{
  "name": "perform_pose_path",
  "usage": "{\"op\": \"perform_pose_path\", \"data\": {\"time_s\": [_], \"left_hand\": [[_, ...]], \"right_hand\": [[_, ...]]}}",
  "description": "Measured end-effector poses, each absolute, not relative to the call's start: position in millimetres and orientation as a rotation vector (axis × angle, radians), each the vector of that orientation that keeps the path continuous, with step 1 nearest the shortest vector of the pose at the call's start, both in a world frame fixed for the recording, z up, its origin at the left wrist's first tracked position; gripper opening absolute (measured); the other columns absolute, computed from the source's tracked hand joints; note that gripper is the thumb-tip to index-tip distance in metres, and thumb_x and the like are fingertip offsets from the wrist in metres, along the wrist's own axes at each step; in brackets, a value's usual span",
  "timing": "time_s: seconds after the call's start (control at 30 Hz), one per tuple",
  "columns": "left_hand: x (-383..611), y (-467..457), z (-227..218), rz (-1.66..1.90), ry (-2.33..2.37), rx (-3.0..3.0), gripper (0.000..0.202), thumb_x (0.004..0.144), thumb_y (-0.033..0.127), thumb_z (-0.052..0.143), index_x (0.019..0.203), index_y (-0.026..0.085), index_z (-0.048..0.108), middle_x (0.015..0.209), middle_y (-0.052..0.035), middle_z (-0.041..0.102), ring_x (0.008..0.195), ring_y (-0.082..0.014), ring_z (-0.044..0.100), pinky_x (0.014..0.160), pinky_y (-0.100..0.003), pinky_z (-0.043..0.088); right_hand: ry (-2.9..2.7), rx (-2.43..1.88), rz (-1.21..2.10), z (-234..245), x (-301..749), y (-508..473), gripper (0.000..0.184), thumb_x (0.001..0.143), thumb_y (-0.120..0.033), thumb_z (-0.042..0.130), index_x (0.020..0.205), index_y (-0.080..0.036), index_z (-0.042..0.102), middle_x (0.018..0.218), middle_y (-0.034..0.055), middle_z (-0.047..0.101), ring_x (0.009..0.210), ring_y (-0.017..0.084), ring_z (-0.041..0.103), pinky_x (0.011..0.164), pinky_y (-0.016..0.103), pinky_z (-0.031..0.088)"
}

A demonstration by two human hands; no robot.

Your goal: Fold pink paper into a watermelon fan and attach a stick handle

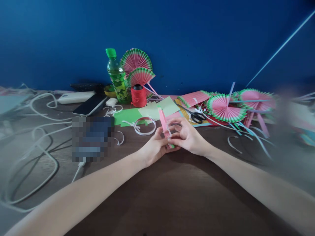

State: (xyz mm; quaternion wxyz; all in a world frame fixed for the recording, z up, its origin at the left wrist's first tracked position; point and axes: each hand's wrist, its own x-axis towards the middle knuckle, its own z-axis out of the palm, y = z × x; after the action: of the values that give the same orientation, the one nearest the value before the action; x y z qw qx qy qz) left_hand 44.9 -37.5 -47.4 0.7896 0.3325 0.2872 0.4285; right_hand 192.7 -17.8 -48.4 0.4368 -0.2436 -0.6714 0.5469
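Over the middle of the table, my left hand (157, 147) pinches a narrow pleated strip of pink paper (162, 119) with green ends, which tilts up and away. My right hand (188, 136) closes on the same folded paper from the right, its fingertips meeting those of my left hand. A thin whitish strip (169, 130) shows by the right fingers; whether it is stuck to the paper I cannot tell. Fingers cover the paper's middle, and a green end peeks out below. Just beyond lie a roll of tape (145, 133) and green paper sheets (123, 115).
Scissors (197, 117) lie behind my right hand, near finished pink-and-green paper fans (226, 108). A green bottle (117, 77) and a red thread spool (139, 97) stand by the blue wall. Phones (91, 104) and white cables (52, 157) spread over the left side.
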Motion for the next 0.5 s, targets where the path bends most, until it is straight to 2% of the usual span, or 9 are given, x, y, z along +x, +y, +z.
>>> {"op": "perform_pose_path", "data": {"time_s": [0.2, 0.3, 0.5], "left_hand": [[43.7, -37.0, -46.2, 0.858, 0.543, 0.756, 0.036, 0.076, 0.008, 0.056, 0.103, 0.023, 0.036, 0.087, -0.0013, 0.061, 0.077, -0.0164, 0.066, 0.078, -0.036, 0.048], [43.4, -37.8, -45.2, 0.864, 0.536, 0.751, 0.035, 0.077, 0.009, 0.056, 0.103, 0.023, 0.037, 0.087, -0.0011, 0.062, 0.079, -0.0175, 0.066, 0.078, -0.036, 0.048], [43.8, -38.9, -44.5, 0.878, 0.549, 0.73, 0.033, 0.076, 0.01, 0.059, 0.099, 0.022, 0.04, 0.097, -0.0023, 0.061, 0.085, -0.0185, 0.065, 0.082, -0.04, 0.047]], "right_hand": [[-1.514, -0.604, 1.446, -37.1, 195.2, -15.9, 0.044, 0.065, -0.02, 0.072, 0.097, -0.026, 0.043, 0.105, 0.0012, 0.041, 0.087, 0.013, 0.056, 0.057, 0.022, 0.055], [-1.508, -0.597, 1.486, -34.3, 196.2, -16.0, 0.045, 0.064, -0.019, 0.072, 0.098, -0.026, 0.043, 0.107, 0.001, 0.041, 0.089, 0.013, 0.055, 0.057, 0.023, 0.056], [-1.485, -0.608, 1.621, -29.8, 197.0, -14.7, 0.052, 0.059, -0.014, 0.074, 0.1, -0.026, 0.044, 0.11, 0.0016, 0.039, 0.094, 0.014, 0.053, 0.064, 0.024, 0.056]]}}
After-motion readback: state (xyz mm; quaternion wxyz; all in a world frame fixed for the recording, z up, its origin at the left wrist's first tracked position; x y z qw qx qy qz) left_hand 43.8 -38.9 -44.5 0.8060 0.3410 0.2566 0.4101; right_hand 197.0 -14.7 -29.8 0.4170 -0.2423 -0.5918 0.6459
